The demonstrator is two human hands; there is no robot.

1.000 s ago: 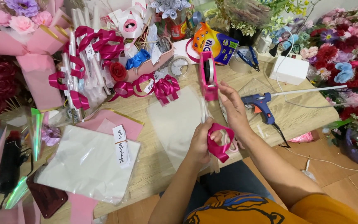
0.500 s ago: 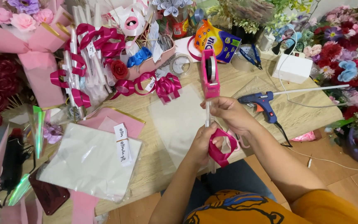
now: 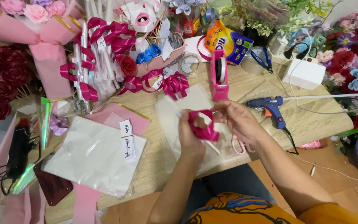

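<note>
my left hand (image 3: 190, 139) has its grip clenched on the magenta ribbon bow (image 3: 203, 125); my right hand (image 3: 238, 120) pinches its loop above the table (image 3: 311, 120).

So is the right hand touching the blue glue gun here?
Apart. The head view shows the right hand up at the magenta ribbon bow, with bare wooden table visible between the hand and the blue glue gun.

The right hand (image 3: 238, 121) covers most of the pink scissors (image 3: 240, 145), only the handle loops poke out. Left hand (image 3: 190, 137) hides part of the ribbon (image 3: 204, 124). Bouquet (image 3: 34, 25) is cut off at the top edge, and the writing on the tags (image 3: 127, 139) is too small to read.
</note>
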